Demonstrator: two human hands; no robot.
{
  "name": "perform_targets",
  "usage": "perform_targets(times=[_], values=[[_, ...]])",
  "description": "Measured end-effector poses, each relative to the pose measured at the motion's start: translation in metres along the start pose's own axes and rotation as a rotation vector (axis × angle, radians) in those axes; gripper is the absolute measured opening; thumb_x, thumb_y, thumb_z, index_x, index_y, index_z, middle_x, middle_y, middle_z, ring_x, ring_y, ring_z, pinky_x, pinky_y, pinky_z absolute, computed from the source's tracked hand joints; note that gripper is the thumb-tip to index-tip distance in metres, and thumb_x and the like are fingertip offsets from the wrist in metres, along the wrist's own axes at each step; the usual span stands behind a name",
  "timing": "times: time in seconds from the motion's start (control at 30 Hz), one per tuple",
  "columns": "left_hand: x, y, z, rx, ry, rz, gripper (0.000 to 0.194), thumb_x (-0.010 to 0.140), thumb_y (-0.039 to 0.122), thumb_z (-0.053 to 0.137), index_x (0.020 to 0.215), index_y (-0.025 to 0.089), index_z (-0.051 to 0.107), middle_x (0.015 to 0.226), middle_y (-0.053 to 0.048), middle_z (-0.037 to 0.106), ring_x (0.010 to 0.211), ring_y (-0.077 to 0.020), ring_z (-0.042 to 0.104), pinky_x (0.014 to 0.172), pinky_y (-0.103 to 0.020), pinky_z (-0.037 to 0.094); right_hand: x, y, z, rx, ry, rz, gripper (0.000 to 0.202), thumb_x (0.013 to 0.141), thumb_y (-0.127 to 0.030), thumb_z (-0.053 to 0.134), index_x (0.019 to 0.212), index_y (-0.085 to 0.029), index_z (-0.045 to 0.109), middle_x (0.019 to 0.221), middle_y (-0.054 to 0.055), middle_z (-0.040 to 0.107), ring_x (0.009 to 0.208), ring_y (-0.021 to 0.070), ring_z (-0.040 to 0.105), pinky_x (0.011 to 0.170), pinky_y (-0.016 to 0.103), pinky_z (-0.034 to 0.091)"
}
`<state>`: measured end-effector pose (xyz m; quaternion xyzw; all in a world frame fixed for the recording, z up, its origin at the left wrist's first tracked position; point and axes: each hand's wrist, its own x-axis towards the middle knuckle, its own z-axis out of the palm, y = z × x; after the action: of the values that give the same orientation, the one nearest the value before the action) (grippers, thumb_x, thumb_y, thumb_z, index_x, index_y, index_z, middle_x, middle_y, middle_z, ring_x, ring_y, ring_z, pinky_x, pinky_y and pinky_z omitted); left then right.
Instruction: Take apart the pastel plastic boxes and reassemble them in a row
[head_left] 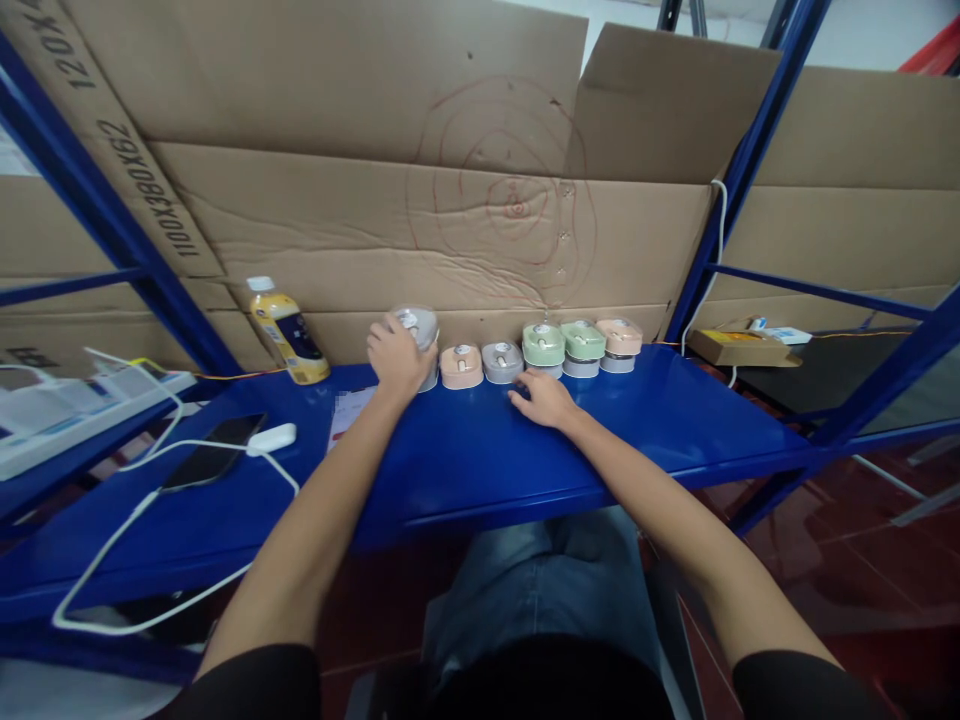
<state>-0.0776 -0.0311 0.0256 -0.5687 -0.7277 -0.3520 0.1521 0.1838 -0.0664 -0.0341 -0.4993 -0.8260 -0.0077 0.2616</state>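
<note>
My left hand (401, 355) is wrapped round a grey rounded container (424, 322) with a shiny clear top, at the left end of a row on the blue shelf. Beside it sit a low pink container (461, 368) and a low grey container (502, 362). My right hand (545, 398) rests low in front of a green-topped container (544, 343), fingers apart and nothing visible in them. Farther right stand a second green-topped container (583, 342) and a pink-topped container (620, 338), both with grey lower parts. My left fingers hide part of the grey container.
Cardboard sheets (315, 220) back the blue shelf (480, 460). To the left are a yellow drink bottle (291, 330), a printed paper (346, 412), a dark phone (214, 452), a white cable and a power strip (82, 415). A small open carton (742, 347) lies beyond the right post.
</note>
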Motion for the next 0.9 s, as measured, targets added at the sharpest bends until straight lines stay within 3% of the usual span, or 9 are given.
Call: perform_targets(times=[0.1, 0.2, 0.27, 0.33, 0.47, 0.63, 0.77, 0.83, 0.9], values=[[-0.025, 0.012, -0.022, -0.199, 0.036, 0.24, 0.084, 0.082, 0.046, 0.072, 0.148, 0.007, 0.037, 0.145, -0.027, 0.047, 0.135, -0.0441, 0.049, 0.113, -0.056, 0.043, -0.004, 0.002, -0.016, 0.169, 0.212, 0.002, 0.03, 0.098, -0.042, 0.06, 0.114, -0.019, 0.07, 0.113, 0.011, 0.07, 0.1, 0.0245, 0.068, 0.093, 0.038, 0.054], [-0.053, 0.025, -0.026, -0.467, -0.119, 0.506, 0.096, 0.074, 0.041, 0.081, 0.151, 0.013, 0.032, 0.149, -0.022, 0.048, 0.14, -0.0394, 0.048, 0.117, -0.053, 0.041, -0.01, 0.004, -0.035, 0.253, 0.38, -0.097, 0.067, 0.084, -0.055, 0.076, 0.139, -0.022, 0.057, 0.147, 0.016, 0.054, 0.135, 0.0331, 0.053, 0.11, 0.047, 0.048], [-0.069, 0.03, -0.021, -0.611, -0.299, 0.63, 0.102, 0.068, 0.037, 0.085, 0.152, 0.014, 0.031, 0.143, -0.019, 0.054, 0.135, -0.0377, 0.053, 0.115, -0.053, 0.044, -0.015, 0.005, -0.044, 0.273, 0.314, -0.197, 0.099, 0.071, -0.059, 0.087, 0.152, -0.023, 0.044, 0.16, 0.016, 0.04, 0.149, 0.0365, 0.038, 0.119, 0.052, 0.04], [-0.081, 0.031, -0.014, -0.71, -0.47, 0.724, 0.105, 0.066, 0.036, 0.086, 0.153, 0.016, 0.031, 0.145, -0.019, 0.055, 0.134, -0.0371, 0.056, 0.114, -0.052, 0.045, -0.019, 0.006, -0.047, 0.292, 0.147, -0.262, 0.113, 0.064, -0.06, 0.091, 0.157, -0.024, 0.038, 0.161, 0.016, 0.041, 0.149, 0.037, 0.04, 0.122, 0.053, 0.036], [-0.09, 0.026, -0.003, -0.759, -0.595, 0.785, 0.108, 0.063, 0.036, 0.087, 0.154, 0.019, 0.032, 0.153, -0.019, 0.048, 0.14, -0.0399, 0.05, 0.118, -0.056, 0.041, -0.024, 0.001, -0.04, 0.282, -0.095, -0.276, 0.106, 0.065, -0.06, 0.09, 0.154, -0.024, 0.046, 0.147, 0.015, 0.057, 0.135, 0.0363, 0.056, 0.115, 0.053, 0.043], [-0.093, 0.023, 0.01, -0.827, -0.692, 0.718, 0.114, 0.062, 0.043, 0.091, 0.155, 0.018, 0.03, 0.147, -0.021, 0.054, 0.137, -0.0382, 0.054, 0.115, -0.056, 0.044, -0.024, 0.0, -0.04, 0.273, -0.105, -0.261, 0.092, 0.064, -0.06, 0.089, 0.143, -0.022, 0.059, 0.129, 0.013, 0.067, 0.117, 0.0326, 0.065, 0.104, 0.049, 0.051], [-0.094, 0.022, 0.018, -0.833, -0.699, 0.685, 0.12, 0.063, 0.046, 0.092, 0.16, 0.02, 0.026, 0.145, -0.02, 0.057, 0.133, -0.0379, 0.058, 0.112, -0.058, 0.046, -0.021, 0.022, -0.05, 0.43, -0.097, -0.177, 0.069, 0.078, -0.056, 0.081, 0.137, -0.024, 0.063, 0.123, 0.007, 0.071, 0.106, 0.0267, 0.068, 0.095, 0.044, 0.055], [-0.095, 0.021, 0.018, -0.791, -0.66, 0.725, 0.109, 0.071, 0.048, 0.088, 0.16, 0.02, 0.031, 0.146, -0.019, 0.056, 0.134, -0.037, 0.057, 0.114, -0.058, 0.045, -0.02, 0.038, -0.054, 0.473, -0.063, -0.069, 0.06, 0.084, -0.056, 0.076, 0.133, -0.024, 0.065, 0.118, 0.007, 0.073, 0.102, 0.0259, 0.069, 0.092, 0.043, 0.056], [-0.096, 0.02, 0.016, -0.707, -0.636, 0.797, 0.079, 0.083, 0.05, 0.077, 0.151, 0.02, 0.049, 0.146, -0.018, 0.055, 0.137, -0.0361, 0.054, 0.116, -0.056, 0.043, -0.019, 0.052, -0.057, 0.515, -0.026, 0.046, 0.055, 0.089, -0.058, 0.07, 0.131, -0.023, 0.065, 0.109, 0.007, 0.074, 0.095, 0.0256, 0.07, 0.087, 0.043, 0.058]])
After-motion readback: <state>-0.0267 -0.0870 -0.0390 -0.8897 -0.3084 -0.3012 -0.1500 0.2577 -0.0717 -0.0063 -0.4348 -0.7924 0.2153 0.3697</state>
